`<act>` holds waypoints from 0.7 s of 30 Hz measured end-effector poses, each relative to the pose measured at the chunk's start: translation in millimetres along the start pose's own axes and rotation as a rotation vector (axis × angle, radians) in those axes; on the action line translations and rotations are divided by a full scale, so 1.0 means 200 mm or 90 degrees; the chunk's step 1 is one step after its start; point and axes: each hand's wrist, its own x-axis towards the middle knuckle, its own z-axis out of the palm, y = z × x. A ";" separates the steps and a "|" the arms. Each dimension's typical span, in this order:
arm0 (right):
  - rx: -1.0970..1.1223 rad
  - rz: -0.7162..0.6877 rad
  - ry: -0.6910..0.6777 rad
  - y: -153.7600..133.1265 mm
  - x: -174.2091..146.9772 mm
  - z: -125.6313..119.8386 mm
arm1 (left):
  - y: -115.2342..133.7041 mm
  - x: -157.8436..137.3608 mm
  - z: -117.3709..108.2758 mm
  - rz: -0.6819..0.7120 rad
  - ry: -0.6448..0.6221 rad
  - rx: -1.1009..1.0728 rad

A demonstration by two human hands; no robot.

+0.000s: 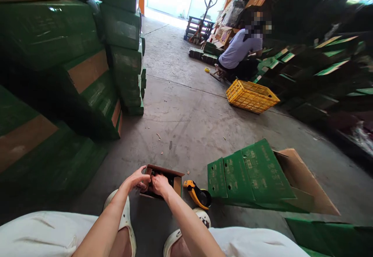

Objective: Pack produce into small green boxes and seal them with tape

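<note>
A small open cardboard box (pixel 166 168) with brown inner flaps sits on the floor between my feet. My left hand (pixel 139 178) grips its left end, thumb and fingers around the wall. Inside the opening is my right hand (pixel 161 184), reaching down among dark contents that I cannot make out; its fingertips are hidden. Just right of the box lies a yellow and black tape dispenser (pixel 198 194), close to my right shoe.
Green cartons (pixel 124 60) are stacked high on the left. To the right lies an open green carton (pixel 253 171). Farther off, a yellow crate (pixel 252 97) stands near a seated person (pixel 240 51). A pallet jack (pixel 204 20) is at the back.
</note>
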 end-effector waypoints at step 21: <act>0.134 0.044 0.119 0.03 -0.05 0.11 | 0.05 -0.05 0.05 0.038 0.035 0.050</act>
